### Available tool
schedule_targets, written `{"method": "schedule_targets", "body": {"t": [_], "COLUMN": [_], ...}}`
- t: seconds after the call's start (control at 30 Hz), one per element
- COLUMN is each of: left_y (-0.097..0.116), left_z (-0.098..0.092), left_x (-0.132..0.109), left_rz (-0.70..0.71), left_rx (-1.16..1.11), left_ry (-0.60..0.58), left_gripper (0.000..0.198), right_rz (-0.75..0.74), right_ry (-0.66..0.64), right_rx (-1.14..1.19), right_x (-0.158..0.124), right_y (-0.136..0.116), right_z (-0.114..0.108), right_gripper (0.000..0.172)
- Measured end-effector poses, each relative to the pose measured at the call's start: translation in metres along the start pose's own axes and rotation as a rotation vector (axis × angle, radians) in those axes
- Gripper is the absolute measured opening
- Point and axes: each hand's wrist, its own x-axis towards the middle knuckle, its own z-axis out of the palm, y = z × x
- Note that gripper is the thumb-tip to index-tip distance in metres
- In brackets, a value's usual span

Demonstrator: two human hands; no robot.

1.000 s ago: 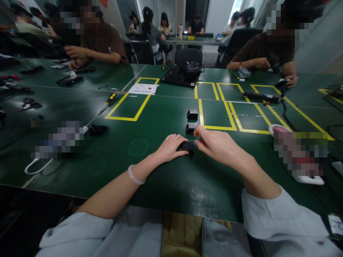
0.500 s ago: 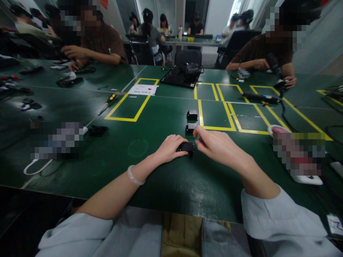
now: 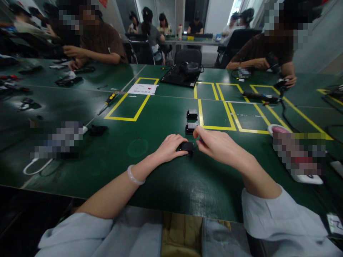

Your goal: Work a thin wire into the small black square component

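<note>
Hardly anything has moved since the earlier frame: both hands keep almost the same places, and the black housing between them has shifted only very slightly. That black housing (image 3: 187, 147) lies on the green table (image 3: 171, 184), about midway along the near edge and set in from it. Its left end is gripped by the left hand (image 3: 170, 148), thumb along the near side and fingers curled over the far side; a pale bangle (image 3: 135, 175) circles the wrist. At the housing's right end, the right hand (image 3: 214, 142) has thumb and forefinger drawn close together; something thin and dark may be between them, but I cannot tell whether it grips anything.

Just beyond, toward the far edge, stand two similar black pieces with grey tops, a nearer block (image 3: 191, 127) beside the right fingertips and a farther block (image 3: 192, 114) behind it. Yellow tape outlines (image 3: 120, 118) mark the table on both sides. Toward the left edge lies a yellow-and-black screwdriver (image 3: 110, 99), near a white paper sheet (image 3: 143, 89). A flat black panel (image 3: 177, 79) sits by the far edge, and two co-workers in brown sit beyond that edge, one on either side.
</note>
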Motion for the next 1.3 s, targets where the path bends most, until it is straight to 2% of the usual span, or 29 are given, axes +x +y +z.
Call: {"method": "schedule_targets", "body": {"t": [0.1, 0.27, 0.53, 0.8, 1.03, 1.17, 1.3], "left_y": [-0.0001, -0.0002, -0.0002, -0.0003, 0.0018, -0.0006, -0.0019], "left_z": [0.0001, 0.0006, 0.0007, 0.0020, -0.0012, 0.0014, 0.0026], "left_x": [-0.0001, -0.0001, -0.0002, 0.0005, 0.0000, -0.0003, -0.0006], "left_rz": [-0.001, -0.006, 0.001, -0.005, -0.002, 0.004, 0.005], "left_rx": [0.000, -0.004, -0.004, 0.006, -0.006, -0.006, 0.002], "left_ry": [0.000, 0.000, 0.009, -0.002, 0.002, 0.008, 0.006], "left_gripper": [0.036, 0.037, 0.036, 0.038, 0.036, 0.037, 0.038], "right_rz": [0.020, 0.080, 0.012, 0.091, 0.030, 0.047, 0.086], "right_ry": [0.002, -0.031, -0.008, -0.037, -0.012, 0.000, -0.012], "right_rx": [-0.004, -0.083, 0.000, -0.103, -0.022, -0.034, -0.099], "right_x": [0.0009, 0.0034, 0.0003, 0.0034, 0.0011, 0.0013, 0.0030], "right_y": [-0.0028, -0.0043, 0.0015, -0.0023, 0.0009, -0.0002, -0.0009], "right_z": [-0.0013, -0.0018, -0.0011, -0.0019, -0.0016, -0.0016, -0.0014], "right_gripper": [0.016, 0.023, 0.019, 0.022, 0.020, 0.017, 0.023]}}
